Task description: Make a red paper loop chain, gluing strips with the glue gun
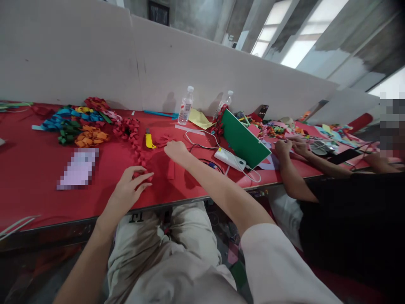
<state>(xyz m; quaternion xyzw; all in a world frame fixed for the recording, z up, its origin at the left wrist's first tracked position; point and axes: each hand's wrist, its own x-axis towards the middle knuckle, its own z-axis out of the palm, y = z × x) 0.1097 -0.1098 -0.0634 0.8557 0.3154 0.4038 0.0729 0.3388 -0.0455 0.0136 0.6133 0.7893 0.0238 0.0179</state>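
My left hand (131,190) hovers over the front of the red table, its fingers apart. Just beyond its fingertips lies the lower end of a red paper chain (136,147), which trails back toward a heap of coloured chains. My right hand (176,152) reaches across to a small pile of red paper strips (163,140), fingers bent together and touching it; what they hold is hidden. One loose red strip (171,169) lies between my hands. A yellow utility knife (149,140) rests left of the pile.
Coloured paper chains (91,136) and a blurred phone (79,169) lie left. Water bottles (185,107) stand along the white partition (79,55). A green board (243,137) leans beside a white power bank (229,158) with cables. At right, a co-worker's hands (291,147) handle something small.
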